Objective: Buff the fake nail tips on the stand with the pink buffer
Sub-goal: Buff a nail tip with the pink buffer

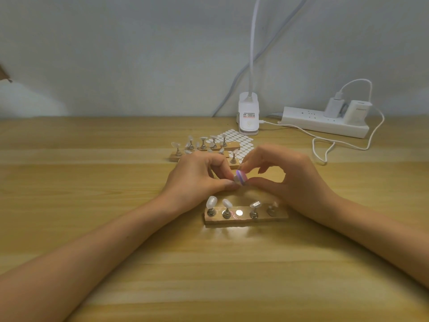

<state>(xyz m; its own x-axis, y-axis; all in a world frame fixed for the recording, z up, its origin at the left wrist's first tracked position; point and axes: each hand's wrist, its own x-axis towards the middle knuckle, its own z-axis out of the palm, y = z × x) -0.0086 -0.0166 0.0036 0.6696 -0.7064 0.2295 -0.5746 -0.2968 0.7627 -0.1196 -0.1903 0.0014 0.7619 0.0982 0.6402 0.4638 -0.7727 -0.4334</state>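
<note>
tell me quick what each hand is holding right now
left hand: fingers pinch what looks like a nail tip
right hand: fingers pinch the pink buffer

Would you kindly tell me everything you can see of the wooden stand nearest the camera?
The near wooden stand is a light wooden bar lying flat on the table, nearer than the left hand and right hand, touching neither. Four metal pegs stand on it, three holding pale nail tips; the rightmost is blurred. The middle spot shows only a shiny disc.
</note>
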